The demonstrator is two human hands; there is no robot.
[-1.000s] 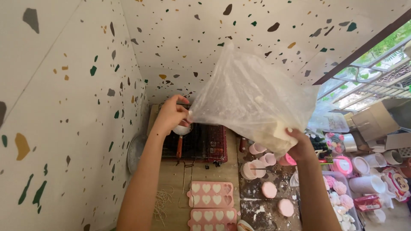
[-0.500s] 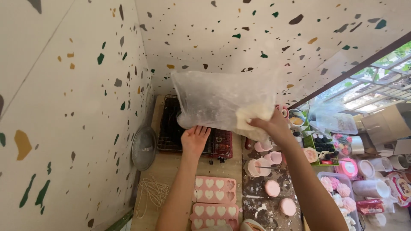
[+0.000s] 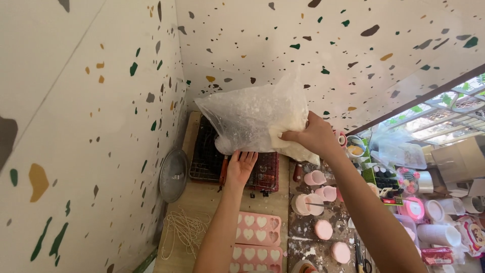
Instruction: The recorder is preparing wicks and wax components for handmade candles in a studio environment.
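Clear plastic bag (image 3: 252, 119) is pinched at its 4 o'clock corner by the right hand (image 3: 313, 135), grip closed tight. At 6 o'clock, its underside is supported by the left hand (image 3: 240, 166), grip spread open-palmed.

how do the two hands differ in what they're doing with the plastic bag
The right hand grips the plastic bag at its side, fingers curled and pinching near the whitish lumps inside. The left hand is open, fingers spread, under the bag's lower edge, above the wire rack. The right hand is higher than the left. Both are bare and meet the same bag.
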